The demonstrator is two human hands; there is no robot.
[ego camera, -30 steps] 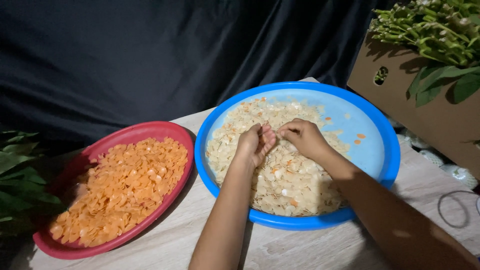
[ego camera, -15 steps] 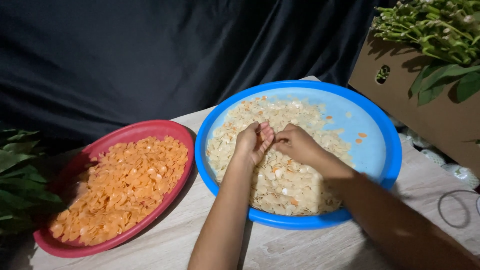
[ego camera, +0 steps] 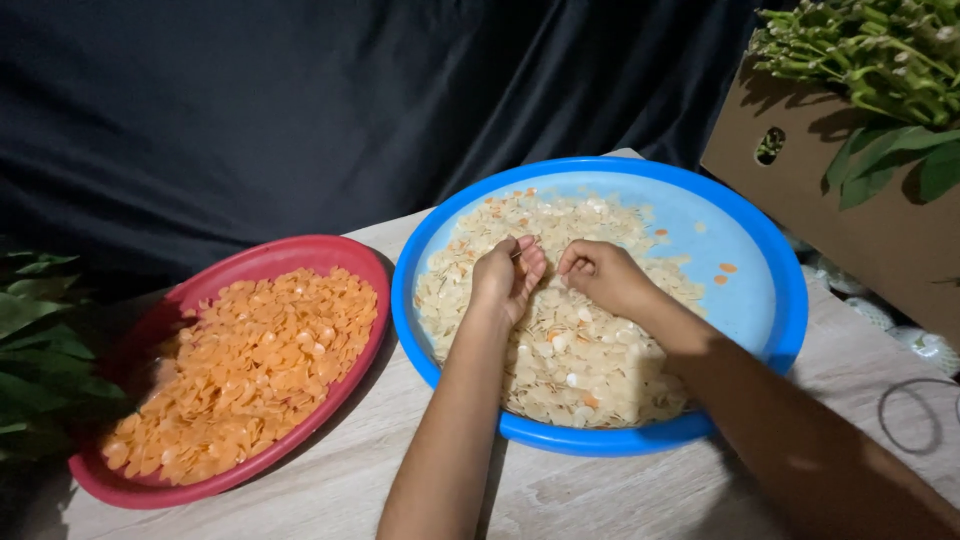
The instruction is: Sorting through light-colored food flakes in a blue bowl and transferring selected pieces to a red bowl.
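Observation:
A round blue tray (ego camera: 770, 260) holds a heap of pale cream petal-like flakes (ego camera: 560, 350) with a few orange ones among them. Both hands rest on the heap near its middle. My left hand (ego camera: 508, 276) is cupped with fingers curled, seeming to pinch a thin pale sliver at the fingertips. My right hand (ego camera: 600, 274) lies a little to the right, its fingers bent down into the flakes; whether it holds any is hidden. To the left, a round red tray (ego camera: 300, 255) is filled with orange flakes (ego camera: 240, 370).
A cardboard box (ego camera: 850, 210) with green leafy stems on top stands at the right. More green leaves (ego camera: 30, 350) lie at the left edge. A black cloth (ego camera: 300, 110) hangs behind the wooden table (ego camera: 600, 490). A wire loop (ego camera: 915, 410) lies at the right.
My right hand has drawn slightly away from the left, opening a small gap between them. Both stay on the pale heap in the blue tray.

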